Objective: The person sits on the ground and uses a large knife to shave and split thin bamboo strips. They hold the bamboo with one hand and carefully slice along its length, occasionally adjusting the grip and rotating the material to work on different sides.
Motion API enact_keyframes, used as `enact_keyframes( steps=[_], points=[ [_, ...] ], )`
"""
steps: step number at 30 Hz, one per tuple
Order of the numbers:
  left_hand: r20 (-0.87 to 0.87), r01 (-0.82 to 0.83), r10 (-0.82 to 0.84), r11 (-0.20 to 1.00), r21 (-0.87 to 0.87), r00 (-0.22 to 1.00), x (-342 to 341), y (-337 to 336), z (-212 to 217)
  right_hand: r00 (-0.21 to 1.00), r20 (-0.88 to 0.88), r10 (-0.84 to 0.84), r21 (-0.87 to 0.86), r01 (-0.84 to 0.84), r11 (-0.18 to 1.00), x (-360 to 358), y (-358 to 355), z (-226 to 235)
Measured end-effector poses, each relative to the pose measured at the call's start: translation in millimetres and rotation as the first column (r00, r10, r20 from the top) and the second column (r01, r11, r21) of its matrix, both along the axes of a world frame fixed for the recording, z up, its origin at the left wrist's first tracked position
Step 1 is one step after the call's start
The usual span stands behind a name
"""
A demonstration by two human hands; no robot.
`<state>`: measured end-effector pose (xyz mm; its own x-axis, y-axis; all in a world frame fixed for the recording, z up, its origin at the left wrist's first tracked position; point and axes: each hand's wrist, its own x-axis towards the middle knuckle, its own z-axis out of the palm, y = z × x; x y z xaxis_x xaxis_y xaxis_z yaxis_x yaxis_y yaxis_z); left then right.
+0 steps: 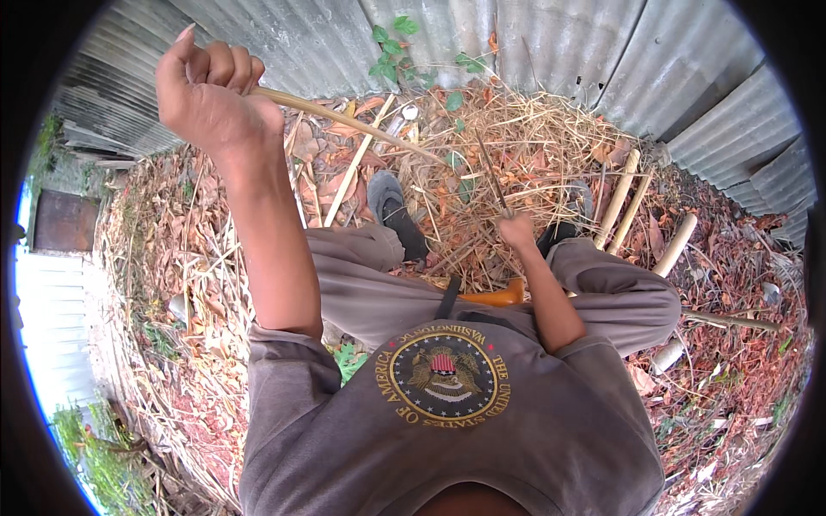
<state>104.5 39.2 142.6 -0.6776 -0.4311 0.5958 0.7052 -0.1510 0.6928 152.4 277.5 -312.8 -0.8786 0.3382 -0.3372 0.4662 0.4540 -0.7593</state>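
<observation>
My left hand [219,95] is raised at the upper left. Its fingers are closed round one end of a long pale wooden stick [344,119], which slopes down to the right over the ground. Low between my knees, my right hand [516,230] is closed round a thin, dark, blade-like tool [491,170] that points up and away. The tool's grip is hidden in the fist, and its exact kind I cannot make out. The stick's far end is near the tool, apart from it in the picture. Dry straw and shavings [533,129] lie beyond both.
A corrugated metal fence [551,52] curves along the far side. Several cut pale sticks [617,199] lie to the right of my feet. A curved orange-brown piece [499,294] sits at my lap beside a dark strap [447,297]. Dry leaves [189,258] cover the ground.
</observation>
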Motion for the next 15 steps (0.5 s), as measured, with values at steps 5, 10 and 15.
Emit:
enact_keyframes(
  steps=[5,10,15],
  points=[
    [0.078,-0.051,0.043,0.993,0.106,0.996,-47.6,11.4,-17.1,0.998,-0.034,-0.045,-0.231,0.036,0.972,-2.4,9.5,10.8],
    [0.225,0.159,-0.207,0.963,0.216,0.952,-85.4,20.5,-61.6,0.996,-0.025,-0.086,-0.295,0.075,0.952,1.7,11.2,14.3],
    [0.314,0.407,-0.460,0.886,0.223,0.830,-105.1,20.4,-92.5,0.998,-0.019,-0.060,-0.278,0.052,0.959,-0.8,5.4,26.4]
  ],
)
